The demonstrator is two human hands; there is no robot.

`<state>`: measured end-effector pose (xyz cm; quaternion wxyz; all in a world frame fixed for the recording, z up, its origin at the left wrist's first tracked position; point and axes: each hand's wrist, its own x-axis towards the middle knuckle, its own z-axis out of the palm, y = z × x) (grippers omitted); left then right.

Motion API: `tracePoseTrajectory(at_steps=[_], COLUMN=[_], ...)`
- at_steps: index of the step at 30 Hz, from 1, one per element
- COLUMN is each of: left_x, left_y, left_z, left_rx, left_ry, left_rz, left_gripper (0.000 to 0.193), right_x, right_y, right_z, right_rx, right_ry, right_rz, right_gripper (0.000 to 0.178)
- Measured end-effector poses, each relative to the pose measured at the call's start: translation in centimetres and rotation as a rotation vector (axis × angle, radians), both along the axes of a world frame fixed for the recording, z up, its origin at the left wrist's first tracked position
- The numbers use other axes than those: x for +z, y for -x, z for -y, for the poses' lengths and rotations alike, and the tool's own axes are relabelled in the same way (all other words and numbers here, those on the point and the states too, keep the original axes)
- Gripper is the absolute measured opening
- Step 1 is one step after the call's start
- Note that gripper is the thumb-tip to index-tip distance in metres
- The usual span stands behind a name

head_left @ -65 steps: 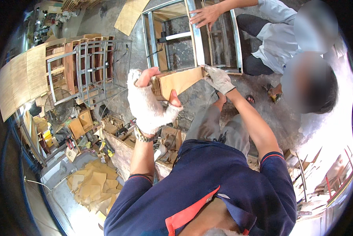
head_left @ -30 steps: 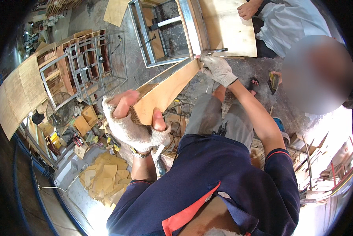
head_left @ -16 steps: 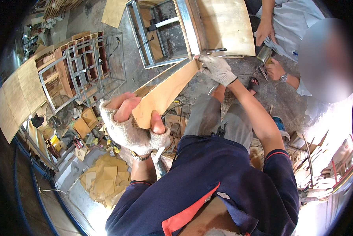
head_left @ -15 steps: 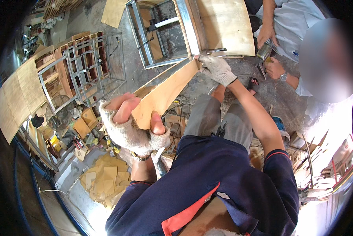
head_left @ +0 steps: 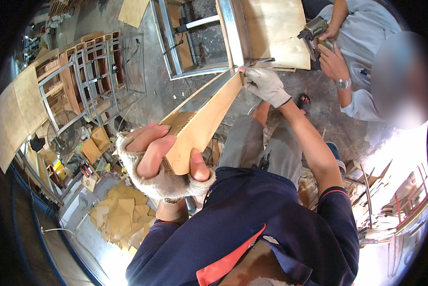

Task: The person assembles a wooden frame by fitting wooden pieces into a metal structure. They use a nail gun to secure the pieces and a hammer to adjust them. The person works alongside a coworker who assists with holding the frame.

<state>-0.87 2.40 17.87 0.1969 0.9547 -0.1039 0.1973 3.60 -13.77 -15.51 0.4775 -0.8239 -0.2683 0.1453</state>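
A long pale wooden piece [head_left: 206, 121] with a dark grey face along its top slants from near left to the far middle. My left hand [head_left: 164, 164], in a whitish glove with bare fingertips, is closed around its near end, with fingers on top and thumb on the side. At its far end my right hand [head_left: 266, 86], also gloved, is closed on the tip with bent fingers. That tip meets the corner of a metal frame [head_left: 199, 74] with wooden sides. A thin dark bar [head_left: 263, 60] lies just beyond my right hand.
At right a co-worker holds a nail-gun-like tool [head_left: 314, 31]. A plywood panel [head_left: 273, 33] adjoins the frame. To the left are more metal frames [head_left: 87, 71], a fan [head_left: 64, 133] and brown sheet scraps [head_left: 121, 209]. Wood offcuts [head_left: 385, 205] are heaped at lower right.
The near end of the wooden piece and my left hand have shifted slightly down and right, showing more of its top. My right hand stays at the tip. The co-worker's tool has been raised.
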Motion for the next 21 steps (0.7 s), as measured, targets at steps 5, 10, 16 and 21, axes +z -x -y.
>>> tracePoseTrajectory(at_steps=[5, 10, 16, 21], left_x=[-0.5, -0.6, -1.0, -1.2], left_y=[-0.2, -0.2, 0.1, 0.1], left_z=[0.3, 0.4, 0.0, -0.5], left_rx=[-0.006, -0.007, -0.03, -0.027], left_ry=[0.071, 0.061, 0.061, 0.075], left_rz=[0.043, 0.067, 0.05, 0.041], left_gripper=[0.054, 0.063, 0.068, 0.063], right_x=[4.5, 10.8, 13.1, 10.5], right_y=[1.0, -1.8, -6.3, -4.0], right_z=[1.8, 1.4, -2.7, -4.9], right_rx=[-0.09, 0.256, 0.225, 0.402], right_ry=[-0.648, -1.063, -0.433, -0.808], right_rz=[-0.672, -3.064, -3.605, -3.021], right_gripper=[0.071, 0.086, 0.093, 0.073])
